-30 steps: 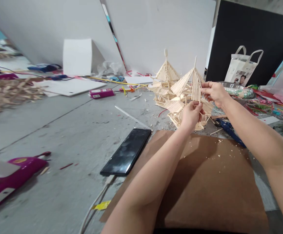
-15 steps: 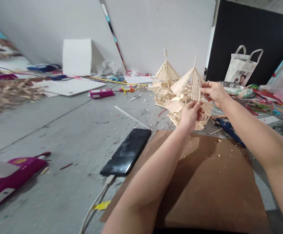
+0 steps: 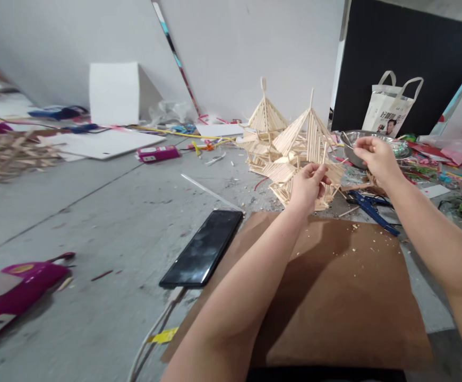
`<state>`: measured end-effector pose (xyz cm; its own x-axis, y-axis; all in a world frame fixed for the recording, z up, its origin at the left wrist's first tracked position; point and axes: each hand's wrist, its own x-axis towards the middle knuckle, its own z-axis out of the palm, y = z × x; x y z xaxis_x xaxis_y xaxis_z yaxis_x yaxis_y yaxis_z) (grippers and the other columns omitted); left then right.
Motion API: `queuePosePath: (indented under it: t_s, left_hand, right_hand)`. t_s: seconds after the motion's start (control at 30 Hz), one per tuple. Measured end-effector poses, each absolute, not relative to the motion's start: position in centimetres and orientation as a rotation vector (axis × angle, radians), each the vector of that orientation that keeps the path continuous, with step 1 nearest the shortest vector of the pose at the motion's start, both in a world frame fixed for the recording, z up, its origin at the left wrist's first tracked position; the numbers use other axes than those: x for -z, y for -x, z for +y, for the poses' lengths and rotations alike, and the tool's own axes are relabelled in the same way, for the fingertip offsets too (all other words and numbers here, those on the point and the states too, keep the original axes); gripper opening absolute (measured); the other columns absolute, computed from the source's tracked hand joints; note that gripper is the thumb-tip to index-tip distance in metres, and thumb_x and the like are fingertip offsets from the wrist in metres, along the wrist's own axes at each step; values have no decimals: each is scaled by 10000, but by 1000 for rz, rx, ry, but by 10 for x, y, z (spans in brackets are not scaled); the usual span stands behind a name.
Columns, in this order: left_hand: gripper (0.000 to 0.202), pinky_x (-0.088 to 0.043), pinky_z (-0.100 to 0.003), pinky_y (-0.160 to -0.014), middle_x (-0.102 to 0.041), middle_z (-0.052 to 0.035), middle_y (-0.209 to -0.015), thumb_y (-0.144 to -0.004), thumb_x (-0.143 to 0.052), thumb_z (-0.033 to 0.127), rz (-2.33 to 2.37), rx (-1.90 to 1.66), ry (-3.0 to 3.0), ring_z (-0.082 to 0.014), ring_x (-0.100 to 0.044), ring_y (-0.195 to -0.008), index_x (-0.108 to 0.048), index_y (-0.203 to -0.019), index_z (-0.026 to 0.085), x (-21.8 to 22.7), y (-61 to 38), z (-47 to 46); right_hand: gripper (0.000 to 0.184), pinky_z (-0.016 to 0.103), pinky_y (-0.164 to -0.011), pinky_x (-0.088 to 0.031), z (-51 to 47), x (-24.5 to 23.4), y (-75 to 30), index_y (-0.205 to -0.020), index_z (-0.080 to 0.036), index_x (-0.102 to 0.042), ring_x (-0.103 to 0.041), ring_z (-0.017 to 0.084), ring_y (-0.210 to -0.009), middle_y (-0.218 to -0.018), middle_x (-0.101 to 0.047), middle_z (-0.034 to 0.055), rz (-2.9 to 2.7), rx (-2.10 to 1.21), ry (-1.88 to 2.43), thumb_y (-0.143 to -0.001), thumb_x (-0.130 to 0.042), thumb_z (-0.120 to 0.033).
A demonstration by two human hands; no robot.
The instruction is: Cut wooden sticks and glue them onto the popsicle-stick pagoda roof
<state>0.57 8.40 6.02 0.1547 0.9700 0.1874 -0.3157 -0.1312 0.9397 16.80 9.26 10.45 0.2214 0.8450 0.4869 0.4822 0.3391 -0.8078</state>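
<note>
Pale wooden sticks make up the pagoda model (image 3: 300,154) standing on the grey floor (image 3: 107,212) beyond the brown cardboard sheet (image 3: 334,286). The left hand (image 3: 308,185) pinches a thin stick (image 3: 324,157) against its roof; the right hand (image 3: 374,156), fingers curled, hovers beside it, near a metal bowl (image 3: 352,139).

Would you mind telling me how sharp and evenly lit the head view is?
Head view: centre sharp around the left hand and stick model; edges stretched, pink object smeared; soft arm shadows on the brown board; faint glare on the phone.
</note>
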Motion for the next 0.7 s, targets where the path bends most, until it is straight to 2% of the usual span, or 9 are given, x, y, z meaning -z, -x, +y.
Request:
queuePosePath:
  t_s: [0.1,0.23,0.33,0.5,0.7]
  left_hand:
    - [156,-211,-156,-311,-527,69,-513,-806,-522,270,791,-1346,-1274,1,-323,-279,-469,-714,156,-62,-11,75]
    - [137,-227,-154,-311,-529,65,-540,-803,-515,248,776,-1346,-1412,4,-344,-291,-480,-707,156,-64,-20,62]
    - [128,-232,-153,-315,-522,64,-529,-799,-512,238,776,-1290,-1481,2,-335,-296,-485,-704,156,-62,-27,57]
    - [142,-222,-160,-311,-513,60,-521,-796,-512,250,843,-1148,-1515,-5,-331,-288,-485,-697,152,-52,-29,54]
    - [173,-242,-168,-328,-517,53,-537,-775,-532,305,917,-1079,-1519,-13,-343,-308,-493,-699,154,-26,-13,40]
  right_hand:
    - [185,310,-785,-437,65,-75,-209,-875,-164,-596,-595,158,-806,-867,-651,48,-1551,-85,1545,-718,-576,-259]
    - [284,336,-724,-435,32,-34,-236,-922,-177,-619,-613,230,-845,-906,-669,90,-1738,36,2128,-793,-476,-384]
    - [353,339,-698,-429,21,-13,-236,-893,-172,-620,-618,263,-880,-941,-664,120,-1936,6,2355,-808,-441,-464]
    - [263,341,-704,-428,19,2,-232,-953,-134,-575,-609,283,-937,-983,-648,153,-2102,77,2399,-830,-450,-330]
    - [323,350,-729,-428,19,-1,-240,-1067,-63,-524,-622,287,-897,-947,-646,197,-2009,207,2357,-858,-356,-244]
